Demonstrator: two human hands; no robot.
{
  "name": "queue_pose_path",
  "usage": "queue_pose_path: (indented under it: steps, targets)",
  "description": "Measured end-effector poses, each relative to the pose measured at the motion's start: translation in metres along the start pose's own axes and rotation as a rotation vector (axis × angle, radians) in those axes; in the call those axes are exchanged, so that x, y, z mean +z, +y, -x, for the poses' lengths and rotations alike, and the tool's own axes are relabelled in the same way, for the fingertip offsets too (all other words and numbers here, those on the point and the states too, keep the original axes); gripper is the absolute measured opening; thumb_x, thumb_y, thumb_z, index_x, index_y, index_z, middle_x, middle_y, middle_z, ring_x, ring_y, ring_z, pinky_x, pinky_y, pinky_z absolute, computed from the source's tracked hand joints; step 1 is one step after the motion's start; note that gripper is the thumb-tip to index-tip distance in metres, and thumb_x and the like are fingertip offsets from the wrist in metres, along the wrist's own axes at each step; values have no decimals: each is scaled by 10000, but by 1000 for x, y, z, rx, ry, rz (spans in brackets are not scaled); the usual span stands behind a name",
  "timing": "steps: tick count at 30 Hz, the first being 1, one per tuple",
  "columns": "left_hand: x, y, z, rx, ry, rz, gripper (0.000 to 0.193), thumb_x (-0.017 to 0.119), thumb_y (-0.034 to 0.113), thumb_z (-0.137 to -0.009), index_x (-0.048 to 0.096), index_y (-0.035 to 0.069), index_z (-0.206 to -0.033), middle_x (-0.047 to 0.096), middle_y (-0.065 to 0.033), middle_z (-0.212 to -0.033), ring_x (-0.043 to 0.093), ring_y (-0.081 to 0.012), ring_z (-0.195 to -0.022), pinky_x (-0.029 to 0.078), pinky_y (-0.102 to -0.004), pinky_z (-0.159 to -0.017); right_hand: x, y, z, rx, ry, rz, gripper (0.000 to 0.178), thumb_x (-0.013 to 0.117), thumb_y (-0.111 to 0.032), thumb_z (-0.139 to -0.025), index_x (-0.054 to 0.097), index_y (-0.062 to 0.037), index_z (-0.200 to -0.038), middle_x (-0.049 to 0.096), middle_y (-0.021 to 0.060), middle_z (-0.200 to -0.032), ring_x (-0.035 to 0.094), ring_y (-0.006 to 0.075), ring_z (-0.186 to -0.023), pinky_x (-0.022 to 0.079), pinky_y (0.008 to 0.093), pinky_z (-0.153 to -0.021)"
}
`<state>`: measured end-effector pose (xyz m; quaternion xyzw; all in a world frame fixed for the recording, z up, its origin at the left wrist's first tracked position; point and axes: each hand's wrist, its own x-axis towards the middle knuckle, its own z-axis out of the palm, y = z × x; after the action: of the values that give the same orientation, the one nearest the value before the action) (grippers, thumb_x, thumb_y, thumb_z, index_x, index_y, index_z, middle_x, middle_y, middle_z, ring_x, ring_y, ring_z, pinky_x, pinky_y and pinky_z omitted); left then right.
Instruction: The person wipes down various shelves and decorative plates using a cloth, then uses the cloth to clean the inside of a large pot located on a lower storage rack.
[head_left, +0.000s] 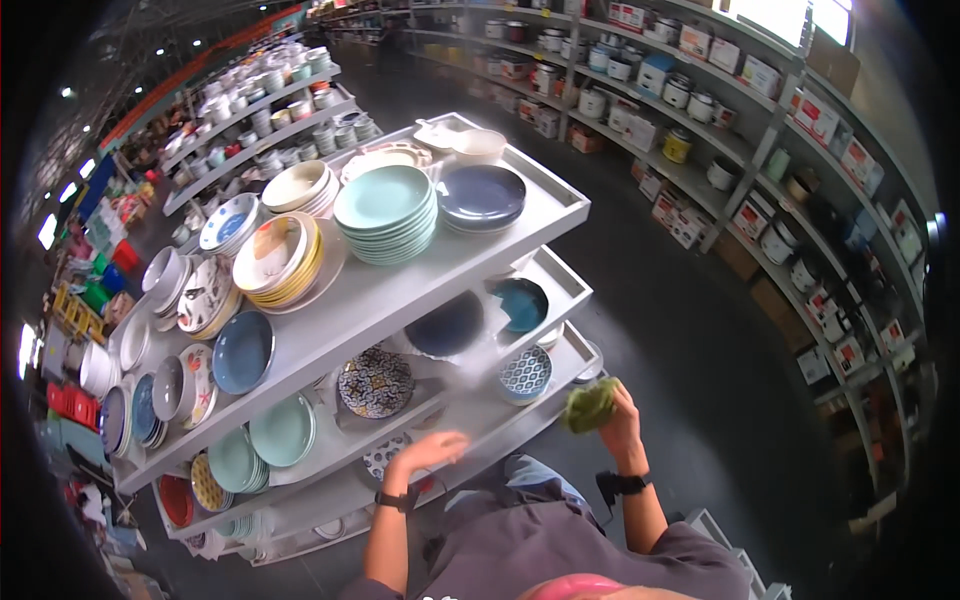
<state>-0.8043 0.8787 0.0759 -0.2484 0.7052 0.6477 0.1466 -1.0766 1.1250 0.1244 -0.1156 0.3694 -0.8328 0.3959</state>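
My right hand grips a bunched green cloth off the right end of the shelf unit. My left hand hangs in front of the lower shelves, slightly blurred, its fingers stretched out with nothing in them. Near it are a plate with small dark motifs and a dark floral-patterned plate. A blue-and-white patterned bowl sits on a lower shelf, close to the cloth. Above it rests a teal bowl, beside a dark plate with white wrapping around it.
The top shelf holds a mint plate stack, dark blue plates, yellow-edged bowls and a blue plate. Boxed cookware fills the racks across the aisle. A grey frame stands at lower right, near my right elbow.
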Motion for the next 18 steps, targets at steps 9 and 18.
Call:
queue_pose_path:
  steps: [9,18]
  targets:
    - [119,-320,-22,-322,387,433,174,536,196,-900,628,64,-834,635,-45,-720,587,-114,-601,436,-265,-486,-186,45,169,214,616,602,244,611,-257,-910,601,-17,-951,635,36,-849,612,125,-794,501,283,-699]
    - [169,-379,97,-283,156,211,137,566,59,-810,624,83,-688,538,-39,-594,532,-181,-545,393,-325,-466,-303,105,318,563,733,988,283,684,-236,-835,672,32,-925,669,75,-800,618,155,-756,499,324,-686]
